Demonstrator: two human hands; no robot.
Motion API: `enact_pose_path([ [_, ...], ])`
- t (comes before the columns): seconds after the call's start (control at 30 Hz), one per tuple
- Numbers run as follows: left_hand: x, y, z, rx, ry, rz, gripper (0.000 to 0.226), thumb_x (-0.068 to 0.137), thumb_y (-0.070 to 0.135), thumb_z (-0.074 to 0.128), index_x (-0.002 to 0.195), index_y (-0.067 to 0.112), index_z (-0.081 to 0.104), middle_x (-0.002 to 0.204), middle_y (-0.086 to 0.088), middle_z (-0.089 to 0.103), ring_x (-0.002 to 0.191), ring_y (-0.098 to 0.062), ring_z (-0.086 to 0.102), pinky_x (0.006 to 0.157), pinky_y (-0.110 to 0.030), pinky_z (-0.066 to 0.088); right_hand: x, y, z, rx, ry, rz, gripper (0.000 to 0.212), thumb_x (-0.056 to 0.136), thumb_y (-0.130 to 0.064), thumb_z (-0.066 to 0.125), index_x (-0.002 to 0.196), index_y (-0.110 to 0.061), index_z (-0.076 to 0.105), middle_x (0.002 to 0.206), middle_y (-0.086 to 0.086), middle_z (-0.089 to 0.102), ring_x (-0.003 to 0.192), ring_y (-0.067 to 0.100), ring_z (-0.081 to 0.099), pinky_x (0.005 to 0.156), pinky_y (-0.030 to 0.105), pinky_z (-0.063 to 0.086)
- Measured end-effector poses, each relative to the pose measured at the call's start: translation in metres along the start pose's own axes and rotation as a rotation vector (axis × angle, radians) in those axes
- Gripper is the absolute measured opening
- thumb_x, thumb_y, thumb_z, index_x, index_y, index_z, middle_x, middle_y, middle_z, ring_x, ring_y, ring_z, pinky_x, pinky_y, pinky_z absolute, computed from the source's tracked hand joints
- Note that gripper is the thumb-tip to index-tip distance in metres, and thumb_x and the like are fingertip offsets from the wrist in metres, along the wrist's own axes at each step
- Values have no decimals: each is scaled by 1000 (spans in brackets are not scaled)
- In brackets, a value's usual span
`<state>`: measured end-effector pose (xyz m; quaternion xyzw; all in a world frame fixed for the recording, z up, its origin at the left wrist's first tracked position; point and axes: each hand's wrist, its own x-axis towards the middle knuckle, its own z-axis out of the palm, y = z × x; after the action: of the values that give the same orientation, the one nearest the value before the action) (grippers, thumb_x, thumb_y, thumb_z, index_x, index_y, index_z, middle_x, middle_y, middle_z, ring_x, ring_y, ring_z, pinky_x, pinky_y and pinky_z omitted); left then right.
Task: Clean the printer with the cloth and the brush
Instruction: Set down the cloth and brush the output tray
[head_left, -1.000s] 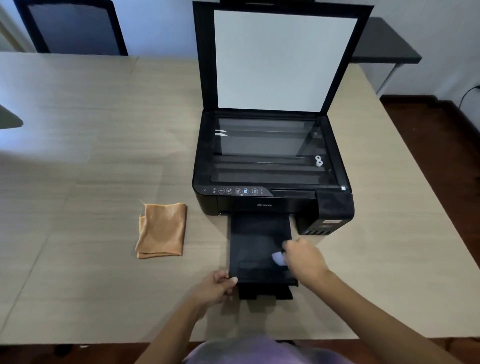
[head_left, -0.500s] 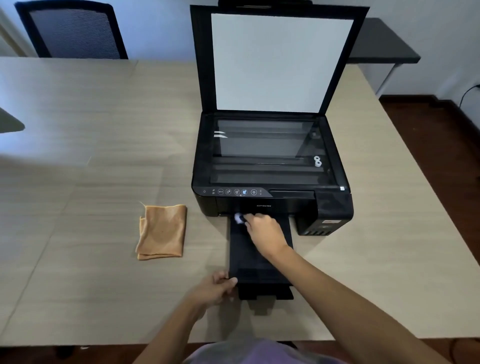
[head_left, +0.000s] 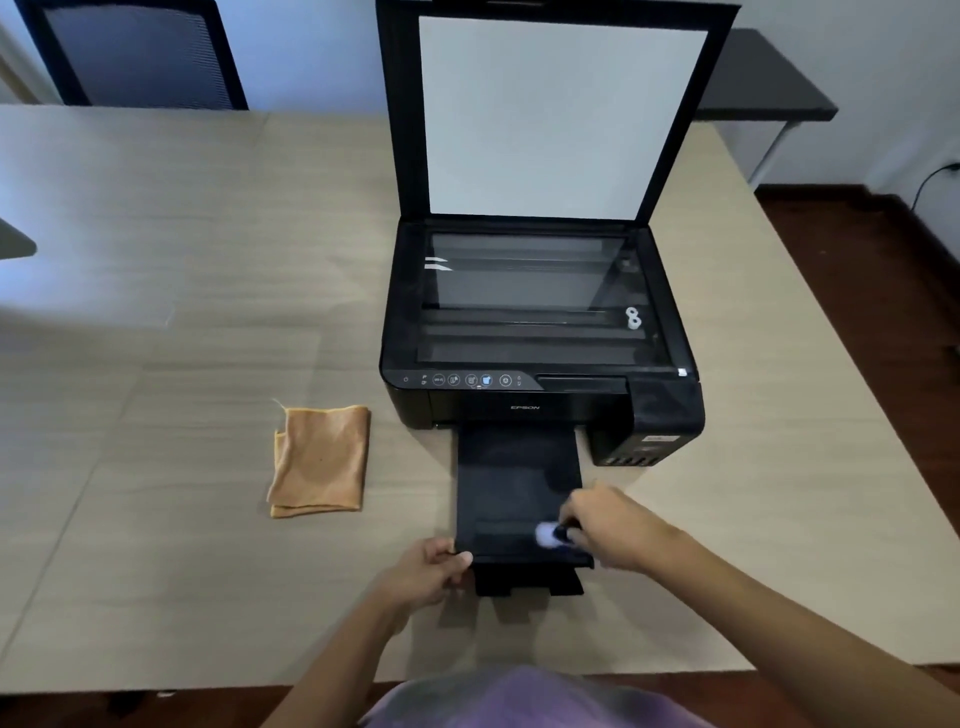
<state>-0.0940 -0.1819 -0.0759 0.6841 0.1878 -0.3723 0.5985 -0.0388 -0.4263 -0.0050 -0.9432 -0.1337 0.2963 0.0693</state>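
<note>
A black printer (head_left: 540, 395) stands on the table with its scanner lid (head_left: 561, 114) raised and its output tray (head_left: 514, 483) pulled out toward me. My right hand (head_left: 618, 527) is closed on a small brush (head_left: 550, 534) whose pale bristles, blurred, rest on the tray's near right part. At the tray's near left corner, my left hand (head_left: 431, 569) grips the edge. A folded orange cloth (head_left: 319, 460) lies on the table to the left of the tray, apart from both hands.
The light wooden table (head_left: 182, 312) extends far to the left and ends at the right near dark wooden floor (head_left: 893, 332). A black chair (head_left: 140, 52) stands at the far left edge and a dark side table (head_left: 763, 78) at the back right.
My right hand with the brush swept from the tray's near end up to the printer's front, then back down to the near right part. The left hand stayed on the tray corner.
</note>
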Motion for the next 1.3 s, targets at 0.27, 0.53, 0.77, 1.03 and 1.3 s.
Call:
enact_pose_path([
  [0.27, 2, -1, -2, 37, 5, -6, 22, 92, 23, 60, 73, 20, 51, 71, -5, 54, 60, -9, 53, 54, -18, 40, -37, 29, 21, 182, -54, 117, 11, 80, -20, 59, 73, -28, 61, 90, 1, 67, 86, 17, 52, 71, 24, 40],
  [0.53, 2, 0, -1, 15, -19, -22, 20, 94, 19, 58, 74, 19, 55, 68, -2, 56, 58, -8, 54, 47, -15, 39, -36, 2, 21, 328, 361, 173, 13, 87, -24, 58, 85, -16, 67, 84, 9, 72, 83, 31, 63, 70, 36, 45],
  [0.77, -1, 1, -1, 0, -18, -35, 23, 93, 21, 60, 72, 20, 51, 69, -2, 56, 58, -8, 55, 48, -15, 40, -18, 13, 8, 170, 232, 295, 25, 83, -28, 51, 88, -10, 66, 90, 15, 70, 86, 34, 63, 61, 32, 40],
  [1.03, -7, 5, 0, -10, -6, -28, 26, 94, 17, 59, 69, 20, 51, 68, -3, 56, 60, -11, 54, 43, -12, 39, 42, -37, -12, 287, 458, 131, 18, 90, -24, 53, 96, -15, 66, 89, 16, 72, 88, 38, 66, 75, 41, 51],
  [1.3, -5, 2, -1, -13, -40, -23, 8, 94, 22, 59, 88, 19, 63, 70, 1, 58, 61, -8, 53, 46, -13, 38, 61, -53, -15, 138, 443, 48, 22, 93, -21, 51, 108, -13, 63, 98, 17, 69, 91, 39, 65, 72, 42, 50],
])
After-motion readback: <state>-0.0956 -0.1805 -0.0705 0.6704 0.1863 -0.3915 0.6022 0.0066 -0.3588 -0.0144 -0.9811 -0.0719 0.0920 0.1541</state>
